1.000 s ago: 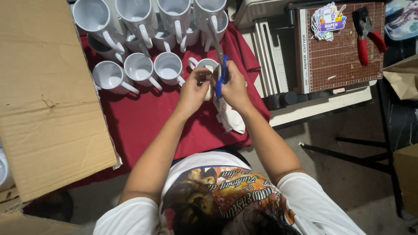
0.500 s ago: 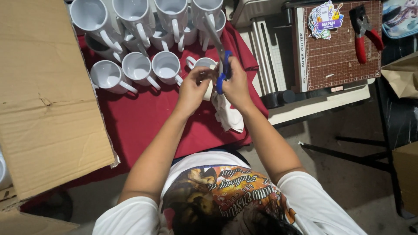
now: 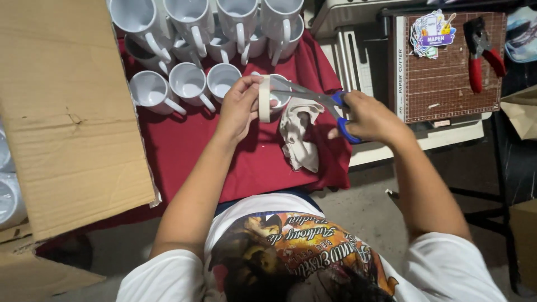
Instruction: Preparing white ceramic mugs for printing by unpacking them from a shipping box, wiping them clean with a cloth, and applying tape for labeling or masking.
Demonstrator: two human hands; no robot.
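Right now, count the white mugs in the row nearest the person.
4. Leftmost mug, second mug, third mug beside the left hand, fourth mug partly hidden behind the tape roll. More mugs crowd behind; some may be hidden.

One head-worn camera looks steeply down, close over the red-clothed table (image 3: 184,151).

mugs (image 3: 190,84): glossy ceramic | tablecloth (image 3: 246,162): matt cloth | box (image 3: 61,112): rough cardboard
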